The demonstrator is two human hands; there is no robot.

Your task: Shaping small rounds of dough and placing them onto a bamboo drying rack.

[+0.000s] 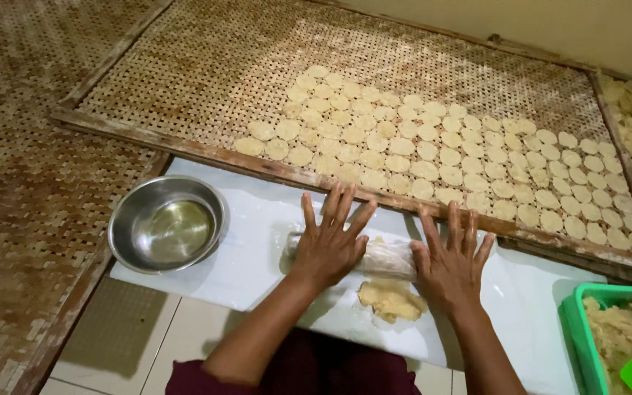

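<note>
Setting: a tiled floor with a white plastic sheet point(257, 249) spread across the lower middle of the frame and woven bamboo mats at left.
Drying rack: a wood-framed woven tray point(206, 66) fills the upper half of the frame.
Discs: rows of pale round dough discs point(433, 150) cover the tray's right part.
Left hand point(328, 245): fingers spread, palm flat on the left end of the roller, at centre frame.
Right hand point(451, 265): fingers spread, palm flat on the roller's right end, just right of centre.
Roller point(388, 256): a plastic-wrapped rolling pin lying crosswise on the sheet under both palms.
Dough point(390, 298): a flattened yellowish lump on the sheet, just below the roller, between the wrists.
Bowl point(166, 223): a steel bowl at the sheet's left edge, well apart from the hands.
Basket point(576, 329): a green basket of crumbly dough at lower right.
</note>
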